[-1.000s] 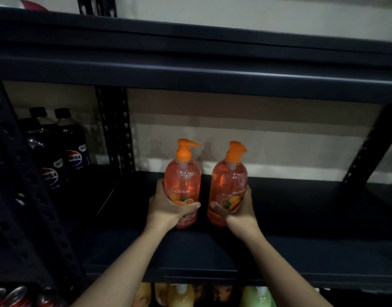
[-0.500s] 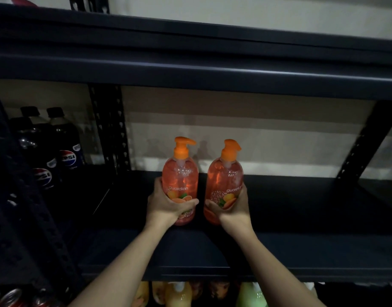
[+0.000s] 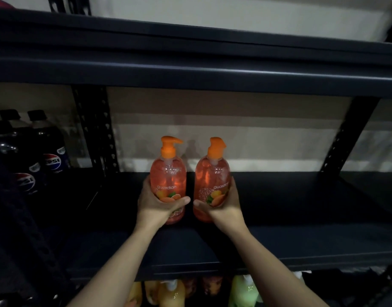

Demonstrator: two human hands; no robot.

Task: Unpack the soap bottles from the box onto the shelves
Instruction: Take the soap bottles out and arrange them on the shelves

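Two orange pump soap bottles stand upright side by side on a dark metal shelf (image 3: 290,235), near its middle. My left hand (image 3: 155,204) grips the left soap bottle (image 3: 168,176) round its lower body, thumb across the label. My right hand (image 3: 226,207) holds the right soap bottle (image 3: 212,176) the same way, its pump spout turned to the right. The two bottles are a small gap apart. The box is out of view.
Pepsi bottles (image 3: 51,156) stand in the neighbouring bay at left, past a perforated upright post (image 3: 95,134). Another post (image 3: 350,134) rises at right. A shelf beam (image 3: 190,74) spans overhead. Yellow, orange and green soap bottles (image 3: 243,291) fill the shelf below.
Both hands have pushed the two bottles slightly further back on the shelf, and the bottles now stand more upright. The grips are unchanged.
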